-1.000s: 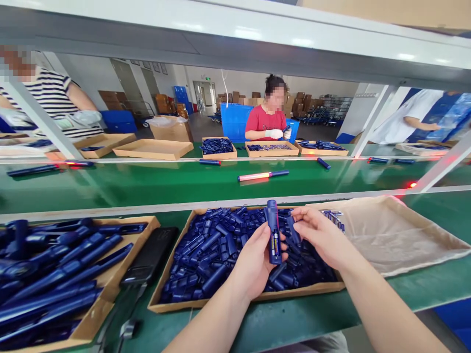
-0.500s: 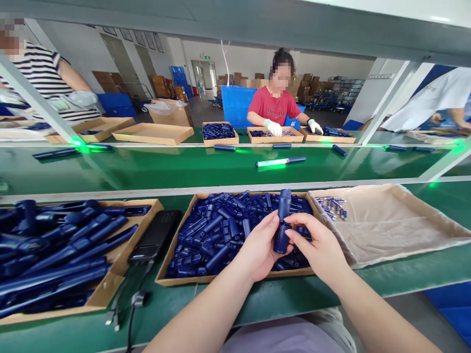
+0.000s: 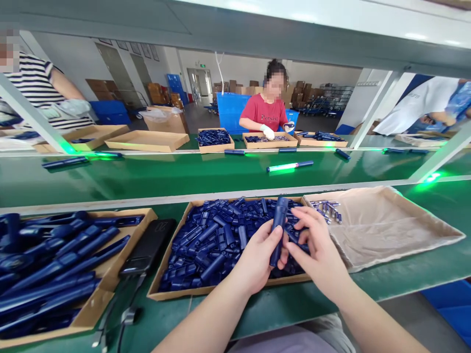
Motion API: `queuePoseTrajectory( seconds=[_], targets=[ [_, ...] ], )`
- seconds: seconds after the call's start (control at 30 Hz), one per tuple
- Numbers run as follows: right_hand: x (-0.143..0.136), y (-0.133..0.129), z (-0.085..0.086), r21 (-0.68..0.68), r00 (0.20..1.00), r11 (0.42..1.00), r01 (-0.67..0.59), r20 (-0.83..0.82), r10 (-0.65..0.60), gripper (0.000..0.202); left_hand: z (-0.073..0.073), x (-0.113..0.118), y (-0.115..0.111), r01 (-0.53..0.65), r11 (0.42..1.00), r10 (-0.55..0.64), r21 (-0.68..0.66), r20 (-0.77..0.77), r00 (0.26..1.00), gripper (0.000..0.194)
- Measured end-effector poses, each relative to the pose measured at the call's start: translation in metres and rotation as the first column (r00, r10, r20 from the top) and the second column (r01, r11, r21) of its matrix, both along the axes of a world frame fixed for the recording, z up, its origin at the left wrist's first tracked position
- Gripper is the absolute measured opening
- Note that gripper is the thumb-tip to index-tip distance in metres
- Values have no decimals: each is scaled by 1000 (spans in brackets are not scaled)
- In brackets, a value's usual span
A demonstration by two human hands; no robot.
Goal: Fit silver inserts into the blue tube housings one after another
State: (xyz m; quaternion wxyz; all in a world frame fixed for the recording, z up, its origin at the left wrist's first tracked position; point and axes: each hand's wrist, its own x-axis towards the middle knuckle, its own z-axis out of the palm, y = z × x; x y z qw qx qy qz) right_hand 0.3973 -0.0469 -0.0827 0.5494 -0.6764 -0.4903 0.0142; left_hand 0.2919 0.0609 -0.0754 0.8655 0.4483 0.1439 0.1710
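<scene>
My left hand is wrapped around a dark blue plastic handle, which stands nearly upright with a slight tilt. Right beside it, my right hand has its fingers loosely bent and apart, with the fingertips close to the handle's side. Whether they touch the handle I cannot tell. Below and behind both hands is a cardboard tray heaped with small blue plastic parts. A cloth-lined tray to the right has several small silvery batteries or metal cylinders in its far left corner.
A tray of longer blue parts lies at left, beside a black power bank with cables. Beyond a white ledge, a glowing green light stick lies on the green belt. Opposite, a gloved co-worker handles parts at trays.
My right fingers have spread away from the handle, which they were pinching. My left hand has turned the handle slightly. The view has shifted a little, and the light stick appears further right.
</scene>
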Motion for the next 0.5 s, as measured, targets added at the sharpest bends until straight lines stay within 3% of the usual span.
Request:
queuePoseTrajectory(
  seconds=[0.1, 0.2, 0.27, 0.33, 0.37, 0.43, 0.47, 0.5],
  targets=[
    [17, -6, 1, 70, 984, 997, -31, -176, 43, 46, -2, -1, -3, 68, 989, -64, 134, -31, 997, 33],
    [36, -12, 15, -113, 957, 973, -201, -236, 170, 51, 1, -7, -8, 248, 935, -216, 255, -148, 965, 38],
    [51, -12, 27, -322, 911, 864, -386, -283, 302, 44, 7, -19, -10, 366, 894, -310, 257, -235, 921, 43],
    [70, -7, 36, -433, 867, 761, -484, -358, 347, 32, 17, -37, -6, 379, 880, -313, 286, -252, 916, 49],
    [80, 0, 38, -440, 877, 774, -455, -375, 301, 29, 22, -48, -2, 321, 888, -251, 329, -238, 938, 53],
    [101, 22, 37, -398, 929, 878, -266, -348, 124, 26, 31, -73, 10, 89, 876, 3, 473, -190, 982, 59],
    [109, 37, 35, -355, 948, 922, -152, -315, 35, 25, 34, -86, 18, -44, 828, 166, 559, -170, 971, 56],
    [114, 54, 31, -315, 961, 946, -74, -275, -16, 26, 36, -99, 28, -159, 743, 336, 651, -157, 929, 50]
  ],
)
